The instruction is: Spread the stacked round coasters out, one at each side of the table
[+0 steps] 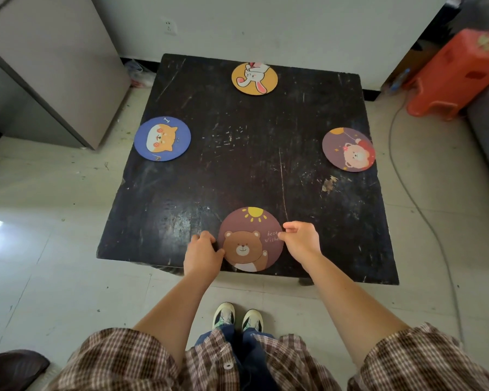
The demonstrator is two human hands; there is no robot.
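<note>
Four round coasters lie flat on the dark scratched table (237, 153), one per side; yellow rabbit coaster (254, 78) at 12 o'clock, purple bear-with-balloon coaster (348, 149) at 3, blue dog coaster (162, 138) at 9, brown bear coaster (250, 239) at 6, nearest the person; left hand (202, 253) pinches its left rim with curled fingers; right hand (301, 239) pinches its right rim, thumb and fingers on the edge; both hands grasp this one coaster.
</note>
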